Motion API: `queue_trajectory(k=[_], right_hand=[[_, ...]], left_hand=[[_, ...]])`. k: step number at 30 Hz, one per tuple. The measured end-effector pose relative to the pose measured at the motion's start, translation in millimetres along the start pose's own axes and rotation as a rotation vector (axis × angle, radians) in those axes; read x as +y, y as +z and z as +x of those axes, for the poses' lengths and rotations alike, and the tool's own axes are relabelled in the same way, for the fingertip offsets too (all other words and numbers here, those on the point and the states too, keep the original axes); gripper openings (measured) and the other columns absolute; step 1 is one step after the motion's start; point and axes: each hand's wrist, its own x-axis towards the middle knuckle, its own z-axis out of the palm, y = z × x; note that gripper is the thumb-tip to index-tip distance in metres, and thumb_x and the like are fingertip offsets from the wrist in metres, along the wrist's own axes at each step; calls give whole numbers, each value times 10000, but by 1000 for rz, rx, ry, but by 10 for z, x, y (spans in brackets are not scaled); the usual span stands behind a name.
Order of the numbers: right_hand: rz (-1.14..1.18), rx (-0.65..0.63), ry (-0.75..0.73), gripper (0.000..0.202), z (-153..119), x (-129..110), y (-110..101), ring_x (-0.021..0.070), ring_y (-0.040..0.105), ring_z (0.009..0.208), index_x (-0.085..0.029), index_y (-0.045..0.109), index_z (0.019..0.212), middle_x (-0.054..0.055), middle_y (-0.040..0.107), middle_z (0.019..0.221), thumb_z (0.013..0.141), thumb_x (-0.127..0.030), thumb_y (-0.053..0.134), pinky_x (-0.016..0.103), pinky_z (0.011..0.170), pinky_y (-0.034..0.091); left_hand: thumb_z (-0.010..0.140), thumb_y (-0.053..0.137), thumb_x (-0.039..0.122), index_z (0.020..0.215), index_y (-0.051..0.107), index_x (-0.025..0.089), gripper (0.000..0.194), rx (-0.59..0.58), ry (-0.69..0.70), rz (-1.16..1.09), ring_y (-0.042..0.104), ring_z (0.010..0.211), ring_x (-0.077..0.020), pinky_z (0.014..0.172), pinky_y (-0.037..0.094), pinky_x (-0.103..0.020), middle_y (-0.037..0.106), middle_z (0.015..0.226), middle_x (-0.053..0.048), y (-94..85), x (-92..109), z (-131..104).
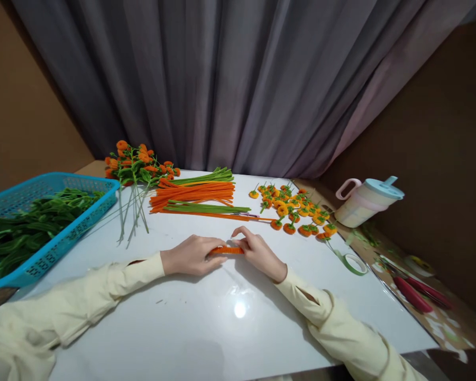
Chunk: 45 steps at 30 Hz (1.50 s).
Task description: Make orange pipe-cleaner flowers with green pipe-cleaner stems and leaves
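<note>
Between my two hands, just above the white table, is a short orange coil of pipe cleaner (230,250). My left hand (194,255) grips its left end between thumb and fingers. At the other end, my right hand (259,254) pinches it, with the index finger bent up. Beyond my hands lie a bundle of orange pipe cleaners (194,193) and green pipe cleaners (206,207). More green ones (218,175) are behind them. To the right, several small orange and yellow pipe-cleaner flower heads (289,203) with green stems are spread out.
At left stands a blue basket (111,190) of green leaf pieces (43,217). Finished orange flowers (143,159) lie behind it. On the right are a tumbler (365,203), green tape roll (356,263) and red-handled pliers (414,291). A grey curtain (206,79) hangs behind the white table (162,328).
</note>
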Motion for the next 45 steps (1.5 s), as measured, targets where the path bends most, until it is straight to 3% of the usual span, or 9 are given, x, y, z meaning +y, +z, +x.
queue_trajectory(k=[3, 5, 9, 15, 21, 24, 31, 40, 45], right_hand=[[-299, 33, -174, 250, -59, -5, 39, 139, 461, 527, -215, 457, 1039, -24, 566, 602, 815, -127, 392, 220, 572, 310], [-407, 26, -245, 355, -97, -11, 78, 157, 516, 572, -208, 439, 1110, 8, 620, 687, 782, -80, 394, 220, 573, 310], [-446, 19, -296, 362, -122, -41, 109, 166, 553, 599, -193, 423, 1169, 34, 636, 732, 821, -100, 383, 220, 569, 319], [-181, -88, -140, 298, -51, -64, -138, 138, 536, 558, -189, 499, 1067, -1, 578, 618, 949, -362, 288, 225, 584, 378], [-201, -251, -298, 191, -62, 11, -354, 147, 589, 683, -181, 616, 911, 47, 667, 815, 820, -345, 581, 229, 628, 418], [-195, -228, -313, 148, -81, 18, -347, 154, 600, 699, -184, 630, 927, 52, 673, 829, 827, -273, 567, 235, 642, 432], [-212, -207, -348, 156, -72, 5, -314, 147, 600, 686, -172, 641, 900, 54, 676, 814, 865, -240, 505, 236, 649, 433], [-235, -254, -312, 184, -39, 53, -336, 147, 611, 694, -165, 646, 939, 58, 686, 826, 870, -269, 511, 231, 649, 437], [-318, -1, -333, 247, -167, -195, -543, 143, 606, 663, -172, 648, 862, 54, 682, 793, 904, -324, 457, 235, 621, 438]], left_hand=[[888, 382, 481, 881, 549, 152, 370, -300, -341, -606, 430, 443, -95, 432, 338, -211, 504, 582, 25, -134, 75, 86], [893, 344, 512, 746, 504, 148, 424, -474, -449, -954, 337, 375, -71, 359, 270, -194, 421, 518, 41, -173, 78, 120], [850, 506, 460, 767, 426, 182, 301, -487, -522, -1299, 162, 385, -35, 326, 101, -158, 267, 562, 81, -95, 54, 108], [843, 548, 428, 884, 503, 168, 267, -412, -504, -1365, 93, 418, -41, 350, 63, -170, 156, 554, 94, 13, 80, 41], [804, 596, 430, 785, 511, 156, 288, -403, -586, -1411, 96, 393, -27, 336, 40, -156, 163, 541, 96, 0, 33, 40], [808, 590, 412, 751, 492, 157, 280, -414, -605, -1435, 103, 377, -20, 320, 37, -145, 200, 534, 93, 17, -6, 43], [830, 573, 370, 1077, 500, 205, 306, -427, -653, -1463, 111, 366, -23, 319, 39, -130, 225, 543, 96, 38, -43, 39], [821, 588, 373, 1124, 474, 228, 355, -422, -698, -1474, 115, 368, -25, 334, 28, -137, 219, 544, 97, 43, -54, 46], [810, 604, 377, 1115, 484, 223, 362, -437, -698, -1490, 111, 379, -25, 344, 22, -141, 210, 547, 98, 27, -46, 58]])
